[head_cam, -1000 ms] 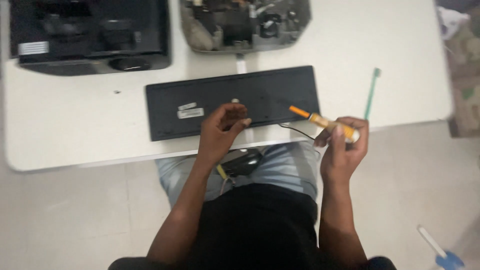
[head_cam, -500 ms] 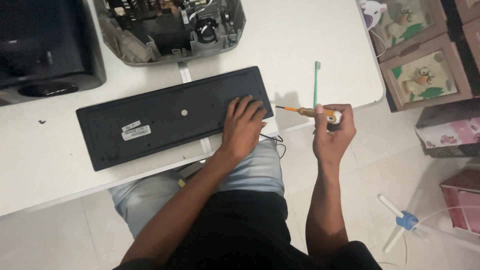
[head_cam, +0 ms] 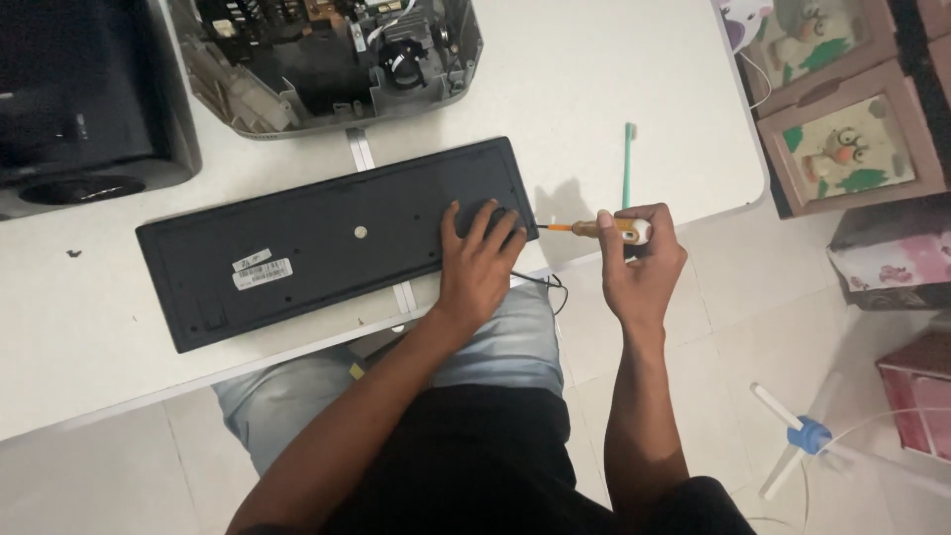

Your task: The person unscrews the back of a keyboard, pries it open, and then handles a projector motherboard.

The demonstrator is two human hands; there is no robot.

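Note:
A black keyboard (head_cam: 327,243) lies upside down on the white table (head_cam: 594,79), its back with a white label facing up. My left hand (head_cam: 480,260) presses flat on the keyboard's right end, fingers spread. My right hand (head_cam: 642,260) grips a small screwdriver (head_cam: 592,229) with an orange shaft and yellow handle. Its tip points left at the keyboard's right edge, very close to or touching it.
An opened grey device (head_cam: 327,59) with exposed parts sits at the table's back, a black device (head_cam: 79,109) to its left. A green toothbrush (head_cam: 627,163) lies by the right hand. Boxes (head_cam: 842,139) stand on the floor at right, a white and blue tool (head_cam: 802,436) below.
The view has shifted, so the table now sits more to the left. My left hand stays on the keyboard's right end. The screwdriver has come in level, close to the keyboard's right edge.

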